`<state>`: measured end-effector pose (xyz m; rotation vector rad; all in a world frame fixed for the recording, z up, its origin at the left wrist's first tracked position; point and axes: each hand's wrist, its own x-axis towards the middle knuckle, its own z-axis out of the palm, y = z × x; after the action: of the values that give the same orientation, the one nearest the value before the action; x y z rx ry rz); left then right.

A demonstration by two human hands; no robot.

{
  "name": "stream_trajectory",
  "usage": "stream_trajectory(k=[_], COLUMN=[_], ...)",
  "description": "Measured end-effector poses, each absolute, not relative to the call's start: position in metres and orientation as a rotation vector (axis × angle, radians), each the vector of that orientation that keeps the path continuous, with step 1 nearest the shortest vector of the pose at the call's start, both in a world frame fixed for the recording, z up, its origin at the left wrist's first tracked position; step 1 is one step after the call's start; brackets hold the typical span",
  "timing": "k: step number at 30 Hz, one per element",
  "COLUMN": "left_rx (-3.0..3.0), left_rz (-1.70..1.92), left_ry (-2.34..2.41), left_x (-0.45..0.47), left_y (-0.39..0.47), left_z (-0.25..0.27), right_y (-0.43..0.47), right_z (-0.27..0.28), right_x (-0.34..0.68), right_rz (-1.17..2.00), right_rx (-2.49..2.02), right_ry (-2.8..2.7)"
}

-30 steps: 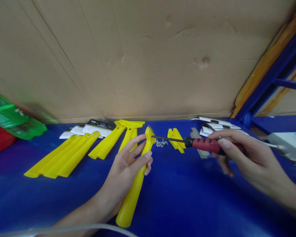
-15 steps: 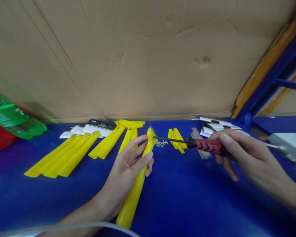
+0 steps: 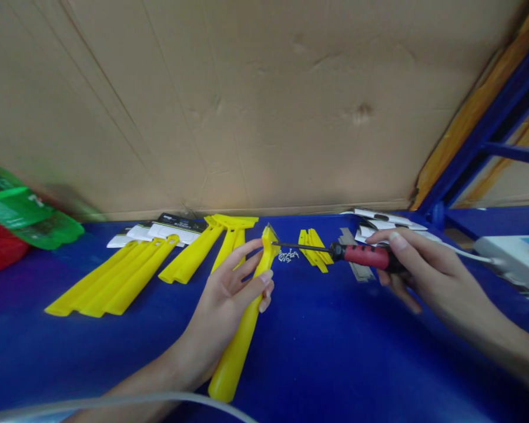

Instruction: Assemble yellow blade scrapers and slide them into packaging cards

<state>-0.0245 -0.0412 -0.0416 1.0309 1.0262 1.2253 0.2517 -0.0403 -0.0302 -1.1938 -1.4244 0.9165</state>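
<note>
My left hand [image 3: 233,299] is closed around a yellow plastic scraper [image 3: 242,343], near its head, with the handle slanting down toward me. A thin metal blade edge shows at the top of the head. My right hand [image 3: 423,264] grips the rear of a red and black screwdriver [image 3: 365,257], held nearly level. Its dark shaft reaches left, and the tip touches the side of the scraper's head. Any screw under the tip is too small to make out. Just behind the shaft lies a small pile of silvery screws [image 3: 287,256].
Yellow scraper handles [image 3: 127,279] and more with heads [image 3: 194,252] lie left. Small yellow plates [image 3: 314,249], grey blades [image 3: 356,258] and white packaging cards [image 3: 385,220] lie right. A green bottle [image 3: 30,211] is far left, a white box [image 3: 514,258] far right. Cardboard [image 3: 255,117] stands behind.
The screwdriver's handle has turned about its axis in my right hand, and that hand has shifted slightly left. My left hand and the scraper have hardly moved.
</note>
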Motion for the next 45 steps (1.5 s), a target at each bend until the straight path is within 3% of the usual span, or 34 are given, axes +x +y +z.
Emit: stream_trajectory(k=[6, 13, 19, 24, 30, 36, 41, 45], left_rx=[1.001, 0.991, 0.983, 0.997, 0.977, 0.973, 0.95, 0.945], left_rz=[1.255, 1.21, 1.249, 1.228, 1.23, 1.21, 1.218, 1.229], left_ry=[1.013, 1.045, 1.027, 0.993, 0.991, 0.964, 0.99, 0.999], left_x=[-0.026, -0.023, -0.026, -0.024, -0.025, -0.022, -0.023, -0.024], left_y=[-0.037, -0.042, -0.039, -0.041, -0.04, -0.04, -0.039, -0.04], left_z=[-0.05, -0.037, -0.043, -0.047, -0.048, -0.048, -0.047, -0.044], right_y=[-0.04, -0.038, -0.04, -0.043, -0.043, -0.042, -0.044, -0.046], right_z=[-0.026, -0.031, -0.026, -0.022, -0.023, -0.026, -0.023, -0.024], right_x=[0.261, 0.26, 0.262, 0.263, 0.263, 0.263, 0.262, 0.26], right_rz=[1.011, 0.859, 0.931, 0.748, 0.853, 0.717, 0.869, 0.754], right_rx=[-0.977, -1.21, -1.006, -1.192, -1.05, -1.128, -1.009, -1.057], right_ry=[-1.385, -1.469, -1.563, -1.555, -1.565, -1.51, -1.462, -1.562])
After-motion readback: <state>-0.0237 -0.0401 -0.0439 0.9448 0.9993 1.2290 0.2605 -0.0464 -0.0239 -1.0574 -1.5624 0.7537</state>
